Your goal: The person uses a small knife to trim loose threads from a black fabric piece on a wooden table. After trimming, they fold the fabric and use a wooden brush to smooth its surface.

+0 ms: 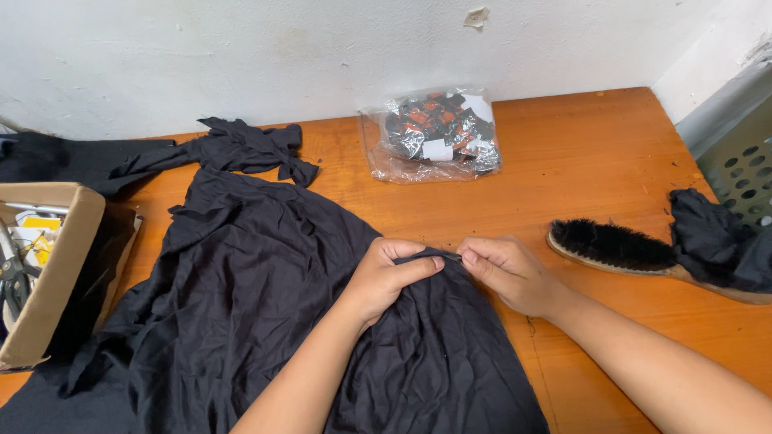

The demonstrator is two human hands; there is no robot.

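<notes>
A crumpled black garment [241,289] lies spread over the orange wooden table [579,161], with its tied straps bunched at the far left. My left hand [386,277] grips a fold of the garment's right edge, thumb on top. My right hand [507,273] pinches the same edge just to the right, fingertips nearly touching the left hand's.
A clear plastic bag [434,133] of small black and orange items lies at the back. A wooden brush with black bristles [619,245] rests at the right, partly under a black cloth [716,237]. An open cardboard box [44,265] with tools stands at the left edge.
</notes>
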